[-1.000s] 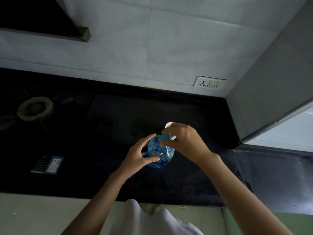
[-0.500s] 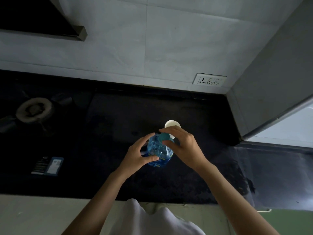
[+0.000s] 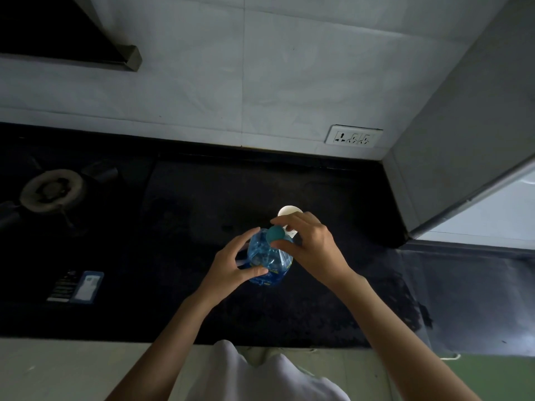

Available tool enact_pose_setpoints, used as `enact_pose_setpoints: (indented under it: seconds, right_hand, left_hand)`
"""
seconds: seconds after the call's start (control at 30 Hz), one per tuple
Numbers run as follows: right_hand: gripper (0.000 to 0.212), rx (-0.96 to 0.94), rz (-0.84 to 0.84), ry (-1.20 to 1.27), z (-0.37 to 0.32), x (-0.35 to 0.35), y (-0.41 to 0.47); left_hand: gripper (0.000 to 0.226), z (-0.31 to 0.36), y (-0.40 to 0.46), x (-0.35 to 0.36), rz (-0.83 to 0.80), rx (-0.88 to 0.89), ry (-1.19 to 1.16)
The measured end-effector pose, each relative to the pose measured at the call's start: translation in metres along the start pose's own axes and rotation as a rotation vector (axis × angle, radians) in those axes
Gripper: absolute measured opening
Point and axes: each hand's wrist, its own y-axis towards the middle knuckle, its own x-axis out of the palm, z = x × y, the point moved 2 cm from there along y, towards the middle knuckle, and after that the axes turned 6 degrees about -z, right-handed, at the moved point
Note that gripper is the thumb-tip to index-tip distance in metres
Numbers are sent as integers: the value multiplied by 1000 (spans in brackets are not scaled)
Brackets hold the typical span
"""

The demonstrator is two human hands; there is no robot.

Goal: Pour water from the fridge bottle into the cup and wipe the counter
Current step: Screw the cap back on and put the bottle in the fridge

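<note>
Gripping blue bottle [image 3: 267, 260] body with left hand [image 3: 231, 269], right hand [image 3: 311, 246] fingers pinching teal cap [image 3: 275, 233], white cup [image 3: 289, 212] half hidden behind, dark worktop [image 3: 202, 204] detail murky.

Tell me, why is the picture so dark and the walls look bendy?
Head view: dim light leaves the black counter nearly featureless, while the blue bottle and white cup stand out; the wide-angle lens bows the wall edges. The left hand and right hand look sharp, not blurred.

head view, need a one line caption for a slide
Left hand steadies a blue water bottle while the right hand grips its teal cap, white cup behind.
</note>
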Motion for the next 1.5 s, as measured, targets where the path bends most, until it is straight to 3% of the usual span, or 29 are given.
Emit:
enact_pose_setpoints:
  seconds: [0.2,0.47,0.63,0.8,1.03,1.13,1.33,1.4,1.5]
  right_hand:
    - [38,-121,-172,7,2,-3,-1]
    - [28,-192,-42,-344,-1,8,1]
    - [41,-82,72,-382,-7,12,-5]
    - [39,-137,-124,-94,0,2,-6]
    - [31,-319,-177,-338,2,0,6]
    - [30,-254,-108,-355,2,5,3]
    - [41,104,209,-352,-18,27,-4]
    - [40,161,198,-289,-19,26,-1]
    - [36,143,29,-122,-10,12,1]
  left_hand:
    - [77,1,1,-1,1,-2,23]
    - [77,0,-2,6,44,40,32]
    - [78,1,-5,6,24,31,40]
    - [79,2,-3,4,21,19,62]
    - [79,3,1,3,-15,5,106]
    - [78,3,1,5,-9,7,107]
    - [76,0,-3,11,78,43,92]
    - [76,-1,-4,12,94,45,99]
    - [76,0,-1,10,98,51,116]
